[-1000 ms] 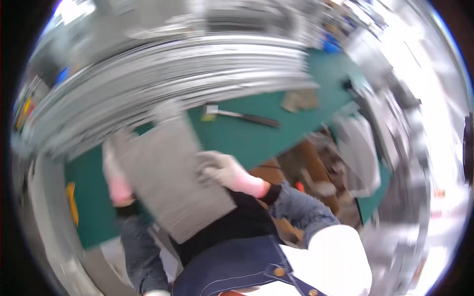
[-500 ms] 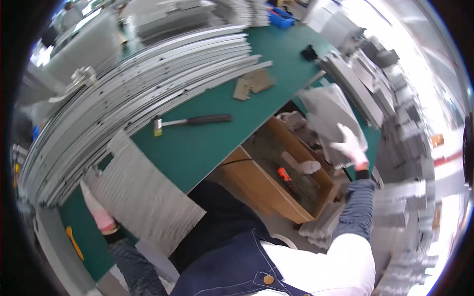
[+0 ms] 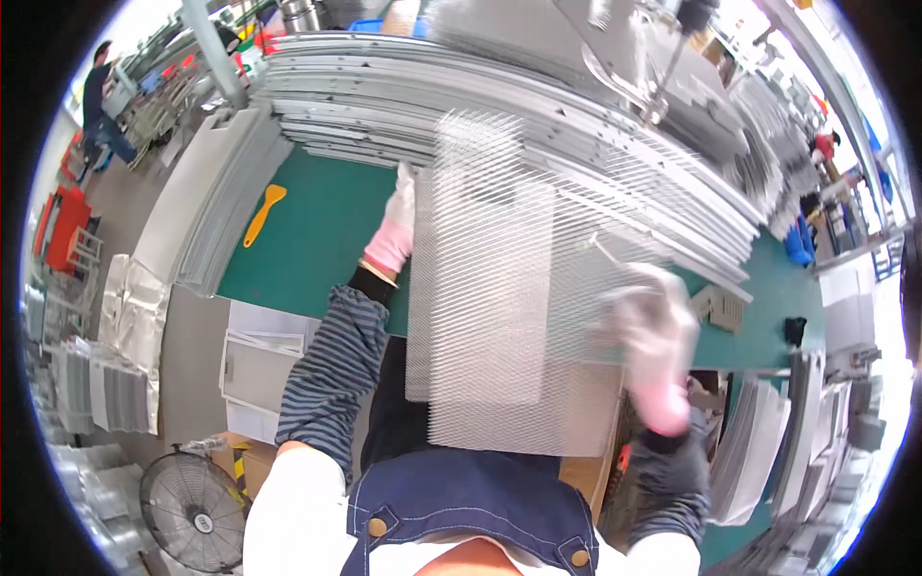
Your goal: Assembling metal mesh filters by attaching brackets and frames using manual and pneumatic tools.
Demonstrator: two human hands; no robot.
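My left hand (image 3: 394, 226), in a white glove with a pink cuff, grips the left edge of a grey metal mesh panel (image 3: 420, 365) standing over the table's near edge. In front of that panel hangs a second, see-through mesh sheet (image 3: 490, 422), smeared by motion. My right hand (image 3: 656, 336), gloved the same way and blurred, is at this sheet's right side and appears to hold it; its fingers are not sharp. Part of a hammer (image 3: 603, 248) shows faintly through the mesh. The first panel is mostly covered by the sheet.
Long metal profiles (image 3: 375, 91) lie stacked along the far side of the green table (image 3: 322, 216). A yellow scraper (image 3: 264, 216) lies at left. Beige pieces (image 3: 722, 307) and a black object (image 3: 794, 331) lie at right. A floor fan (image 3: 202, 509) stands lower left.
My right hand has left the mesh sheets at the right and brought one across, in front of the panel in my left hand. My view has turned to the left.
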